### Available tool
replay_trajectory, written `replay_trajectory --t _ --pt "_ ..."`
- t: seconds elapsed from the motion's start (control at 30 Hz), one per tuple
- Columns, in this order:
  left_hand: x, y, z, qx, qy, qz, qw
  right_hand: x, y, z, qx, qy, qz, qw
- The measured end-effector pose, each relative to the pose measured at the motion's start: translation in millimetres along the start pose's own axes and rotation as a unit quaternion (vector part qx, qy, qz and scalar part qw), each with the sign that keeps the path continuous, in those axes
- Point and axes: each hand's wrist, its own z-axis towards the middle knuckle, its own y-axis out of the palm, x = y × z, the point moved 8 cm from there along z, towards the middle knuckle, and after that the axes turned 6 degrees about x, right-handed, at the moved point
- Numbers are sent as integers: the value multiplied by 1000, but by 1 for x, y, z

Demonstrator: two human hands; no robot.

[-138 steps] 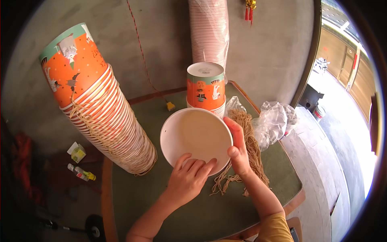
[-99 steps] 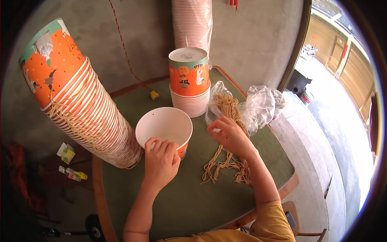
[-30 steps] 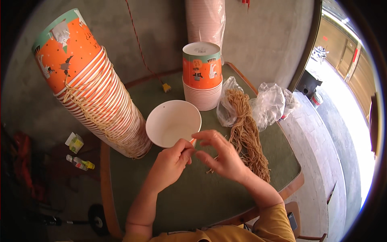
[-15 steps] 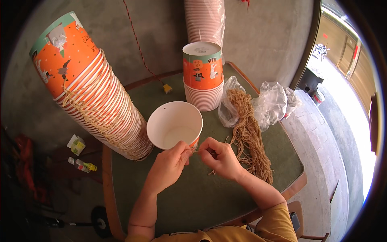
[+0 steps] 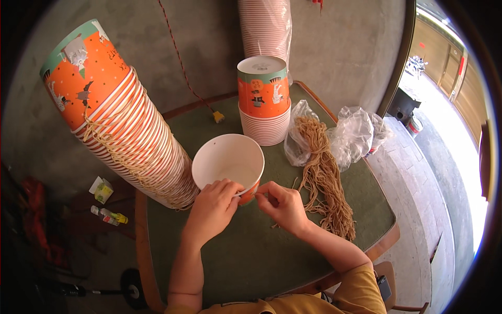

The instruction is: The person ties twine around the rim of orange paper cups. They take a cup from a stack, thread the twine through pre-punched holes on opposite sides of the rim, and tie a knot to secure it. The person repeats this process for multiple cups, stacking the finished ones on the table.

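Observation:
An open white-lined paper bucket (image 5: 230, 152) with an orange outside stands upright on the table in front of me. My left hand (image 5: 212, 209) lies over its near rim, fingers curled inside and gripping the wall. Just right of the bucket, touching or nearly touching its orange side, my right hand (image 5: 282, 205) is closed in a pinch on a thin string, which barely shows at the fingertips. A thick hank of tan string (image 5: 324, 183) spreads on the table to the right of that hand.
A tall, leaning stack of orange buckets with string loops (image 5: 136, 125) rises at left. An upside-down bucket stack (image 5: 263, 99) stands behind, near a plastic-wrapped stack (image 5: 265, 31). Clear plastic bags (image 5: 353, 136) lie at the table's right. A yellow plug (image 5: 218, 116) hangs on a twisted cord.
My left hand has let go of the string held between both hands and moved onto the bucket's rim. My right hand has shifted slightly and stays pinched beside the bucket.

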Motion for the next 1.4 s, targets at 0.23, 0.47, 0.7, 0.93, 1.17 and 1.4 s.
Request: replay_trajectory --t 0.23,0.47,0.7,0.93,1.17,1.4 --pt "4 3 -2 15 -118 -210 970 -25 -12 -5 93 -163 -40 981" --pt "11 1 -2 22 -126 -202 971 -34 -15 -6 95 -187 -62 976" --pt "13 2 -3 20 -119 -194 974 -36 -14 -5 108 -189 -63 974" --pt "16 1 -3 40 -104 -191 975 -34 -11 -6 103 -195 -86 972" --pt "-6 19 -8 -80 -189 -384 900 -38 -7 -10 88 -236 -160 954" --pt "-17 40 -11 -42 -185 -351 917 -44 -4 -12 97 -271 -162 944"
